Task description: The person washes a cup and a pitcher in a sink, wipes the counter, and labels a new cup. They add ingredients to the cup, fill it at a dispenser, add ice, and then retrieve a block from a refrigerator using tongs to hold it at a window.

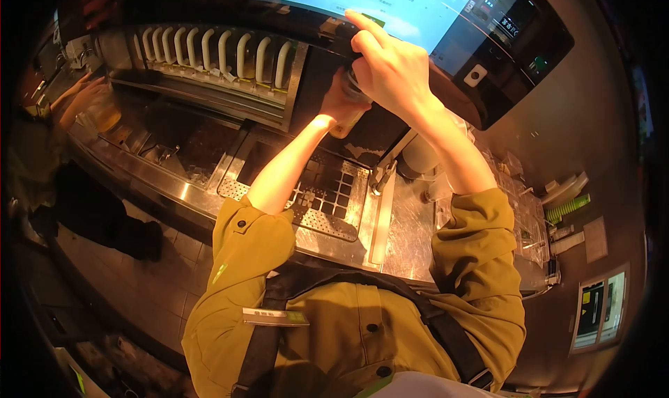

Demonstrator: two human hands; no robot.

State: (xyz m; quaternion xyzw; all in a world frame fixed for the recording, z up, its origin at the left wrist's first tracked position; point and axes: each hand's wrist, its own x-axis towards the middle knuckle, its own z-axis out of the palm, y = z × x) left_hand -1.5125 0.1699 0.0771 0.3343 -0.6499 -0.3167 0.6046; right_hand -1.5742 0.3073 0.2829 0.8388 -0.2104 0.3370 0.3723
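My right hand (394,64) is raised in front of a lit touch screen (397,1). Its index finger points out and meets the screen's lower edge, while the other fingers are curled with nothing visible in them. Below and to the left, my left hand (339,100) is wrapped round a cup (346,125), partly hidden behind my right hand. Under my forearms lies a metal drip tray (327,196) with square holes, set in the counter.
A row of containers with pale curved handles (209,50) stands at the upper left. At far left a co-worker's hands (83,88) are near a yellowish container (106,114). Green stacked cups (568,208) and clear containers (519,203) sit at the right.
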